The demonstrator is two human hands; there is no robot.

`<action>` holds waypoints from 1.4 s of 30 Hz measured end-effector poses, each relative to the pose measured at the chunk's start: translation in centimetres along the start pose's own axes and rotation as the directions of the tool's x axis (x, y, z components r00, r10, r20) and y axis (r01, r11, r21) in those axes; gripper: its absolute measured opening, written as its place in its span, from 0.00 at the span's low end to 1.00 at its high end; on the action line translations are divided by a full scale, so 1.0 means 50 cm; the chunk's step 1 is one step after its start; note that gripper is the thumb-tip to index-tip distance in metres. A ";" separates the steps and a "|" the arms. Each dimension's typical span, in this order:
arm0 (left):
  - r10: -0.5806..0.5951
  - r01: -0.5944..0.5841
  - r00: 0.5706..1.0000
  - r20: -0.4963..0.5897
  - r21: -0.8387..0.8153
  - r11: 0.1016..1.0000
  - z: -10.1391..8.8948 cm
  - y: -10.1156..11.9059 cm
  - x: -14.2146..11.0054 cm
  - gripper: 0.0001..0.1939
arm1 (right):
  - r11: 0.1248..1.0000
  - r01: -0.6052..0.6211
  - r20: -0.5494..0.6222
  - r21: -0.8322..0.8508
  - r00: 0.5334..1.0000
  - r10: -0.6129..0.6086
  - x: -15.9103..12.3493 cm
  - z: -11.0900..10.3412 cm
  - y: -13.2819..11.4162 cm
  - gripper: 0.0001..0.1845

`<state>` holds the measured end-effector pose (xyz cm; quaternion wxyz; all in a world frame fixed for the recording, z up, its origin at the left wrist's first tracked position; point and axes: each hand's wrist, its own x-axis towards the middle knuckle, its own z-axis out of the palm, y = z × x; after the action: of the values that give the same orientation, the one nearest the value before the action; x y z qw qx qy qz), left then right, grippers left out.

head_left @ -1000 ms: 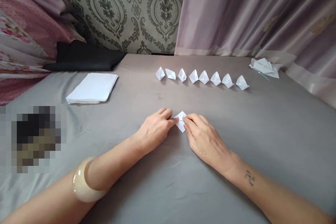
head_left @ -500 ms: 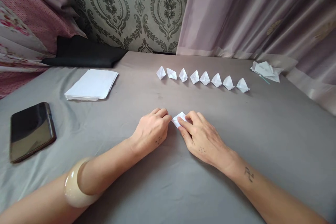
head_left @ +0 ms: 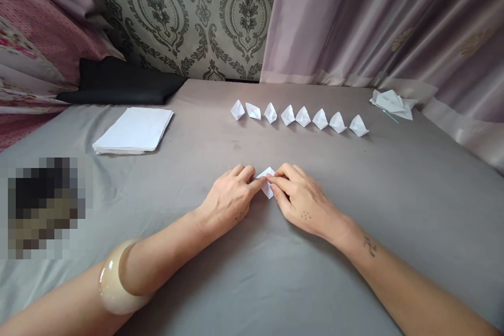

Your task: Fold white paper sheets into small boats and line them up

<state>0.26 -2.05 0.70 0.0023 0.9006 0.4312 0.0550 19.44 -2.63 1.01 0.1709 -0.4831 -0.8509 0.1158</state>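
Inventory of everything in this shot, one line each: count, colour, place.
Paper being folded: 1, white, between the hands
Folded paper pieces: 8, white, row beyond the hands
Paper stack: 1, white, left
Loose papers: several, white, far right
Thin strip: 1, teal, by loose papers
Pixelated item: 1, dark and tan, near left
Black cloth: 1, back left
Covered surface: 1, grey, under everything
Patterned wall: 1, grey-green, back
Curtains: count unclear, mauve, right
Floral fabric: pink and white, left
Bangle: 1, cream, left forearm
Left hand: 1, fingers on paper
Right hand: 1, fingers on paper
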 end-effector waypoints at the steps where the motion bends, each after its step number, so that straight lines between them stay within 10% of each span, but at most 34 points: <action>1: 0.007 -0.007 1.000 0.004 0.007 1.000 -0.001 0.001 0.000 0.21 | 0.999 -0.005 0.005 0.032 1.000 0.005 0.002 -0.001 0.006 0.17; 26: -0.297 0.187 0.948 -0.116 -0.553 0.812 0.014 -0.015 0.020 0.19 | 0.953 -0.160 0.179 0.255 0.977 0.116 0.023 -0.020 0.053 0.06; 29: -0.378 0.257 0.925 -0.027 -0.687 0.679 0.008 -0.015 0.024 0.16 | 0.807 -0.333 0.233 0.488 0.941 0.247 0.024 -0.021 0.049 0.07; 36: -0.389 0.213 0.902 0.185 -0.976 0.031 -0.009 -0.004 0.029 0.21 | 0.108 -0.372 0.312 0.922 0.879 0.361 0.022 -0.016 0.011 0.15; 42: -0.381 0.179 0.901 0.207 -0.978 -0.108 -0.015 0.006 0.028 0.14 | 0.007 -0.381 0.365 0.924 0.891 0.271 0.014 -0.002 0.005 0.13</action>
<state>1.30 -1.20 1.61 0.6254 0.5018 0.4371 0.4074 19.33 -1.89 1.15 0.3810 -0.4194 -0.4213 0.7081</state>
